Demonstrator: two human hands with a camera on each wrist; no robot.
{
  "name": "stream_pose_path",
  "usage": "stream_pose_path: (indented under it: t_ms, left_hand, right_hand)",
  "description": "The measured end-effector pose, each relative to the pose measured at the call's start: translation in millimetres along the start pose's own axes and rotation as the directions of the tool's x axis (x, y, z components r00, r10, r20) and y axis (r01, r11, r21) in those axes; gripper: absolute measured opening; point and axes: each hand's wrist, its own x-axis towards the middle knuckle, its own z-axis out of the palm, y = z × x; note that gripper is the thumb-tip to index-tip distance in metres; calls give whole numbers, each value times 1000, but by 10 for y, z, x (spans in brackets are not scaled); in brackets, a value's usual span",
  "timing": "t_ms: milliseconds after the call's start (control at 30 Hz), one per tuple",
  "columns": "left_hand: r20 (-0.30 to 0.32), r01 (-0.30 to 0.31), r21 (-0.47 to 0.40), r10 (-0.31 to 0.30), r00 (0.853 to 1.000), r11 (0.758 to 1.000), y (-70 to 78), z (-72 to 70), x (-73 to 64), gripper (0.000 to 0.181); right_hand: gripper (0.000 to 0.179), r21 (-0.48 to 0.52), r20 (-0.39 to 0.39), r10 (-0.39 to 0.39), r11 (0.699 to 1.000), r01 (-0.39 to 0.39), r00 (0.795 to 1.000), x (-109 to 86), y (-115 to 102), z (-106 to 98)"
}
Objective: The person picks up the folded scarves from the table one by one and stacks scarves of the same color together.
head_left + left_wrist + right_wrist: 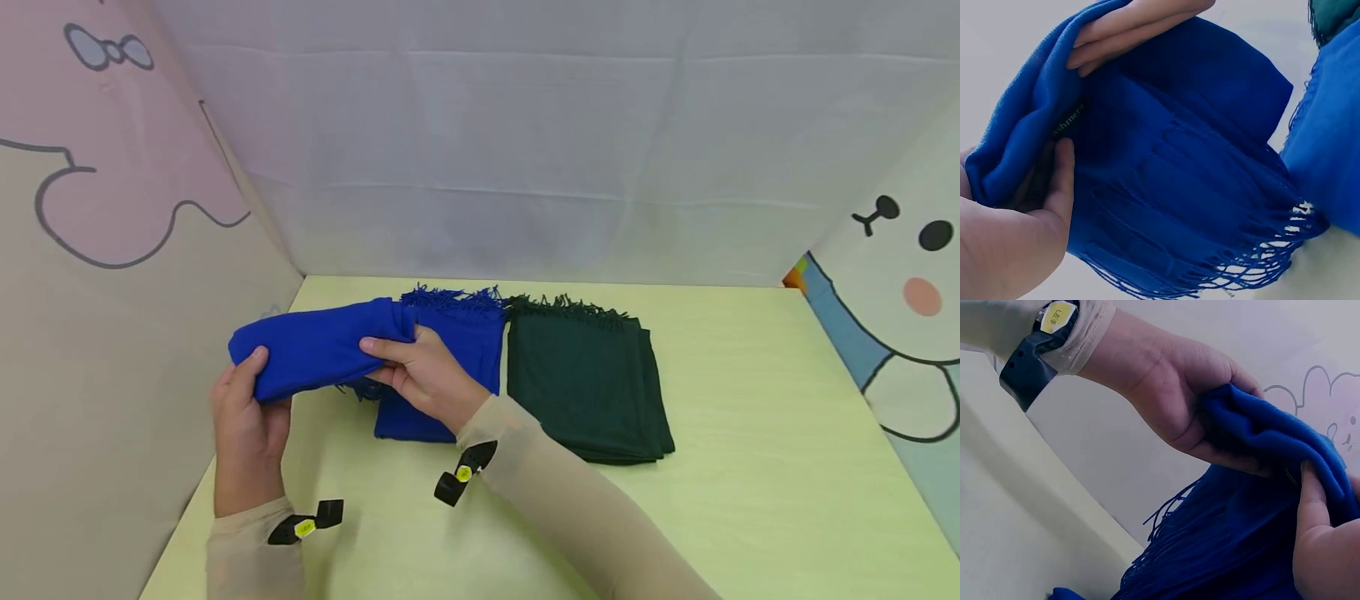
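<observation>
Both hands hold up a blue fringed scarf (pixel 315 346), folded into a thick band, above the left part of the table. My left hand (pixel 251 425) grips its left end, thumb on the near face. At the other end my right hand (pixel 431 375) pinches the cloth between thumb and fingers. A dark label (pixel 1069 120) with partly legible lettering sits inside the fold in the left wrist view. The scarf's fringe (pixel 1254 269) hangs below. Behind the right hand, another folded blue scarf (pixel 468 350) lies on the table, partly hidden.
A folded dark green scarf (pixel 585 383) lies right beside the blue one, its fringe toward the back. The pale yellow table (pixel 765 467) meets a white cloth wall (pixel 540 150) behind. Printed side panels (pixel 112 358) stand left and right.
</observation>
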Motion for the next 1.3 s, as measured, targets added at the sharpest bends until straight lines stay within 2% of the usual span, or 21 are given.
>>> stream_pose_path:
  t_ms: [133, 300, 567, 767, 1000, 1100, 1300]
  left_hand:
    - [35, 30, 18, -30, 999, 999, -53, 90, 13, 38]
    - [62, 28, 62, -32, 998, 998, -139, 196, 52, 34]
    - [115, 68, 87, -78, 990, 994, -277, 379, 148, 33]
    - [175, 108, 85, -122, 977, 990, -395, 479, 248, 26]
    - [225, 144, 198, -188, 956, 970, -504, 586, 351, 31]
    - [238, 171, 212, -221, 946, 962, -545, 645, 389, 35]
    - [277, 170, 264, -244, 929, 949, -601, 814, 457, 41]
  right_hand:
    - [33, 14, -18, -30, 999, 30, 999, -44, -91, -47]
    - [32, 27, -22, -46, 999, 47, 999, -94, -203, -102]
    - [41, 17, -40, -81, 997, 82, 996, -146, -371, -223]
    - [45, 32, -70, -110, 993, 113, 991, -184, -474, -303]
    - [42, 41, -102, -149, 987, 154, 984, -224, -593, -375]
    - [44, 53, -124, -164, 984, 172, 979, -228, -644, -405]
    - [47, 67, -200, -194, 975, 211, 960, -227, -758, -457]
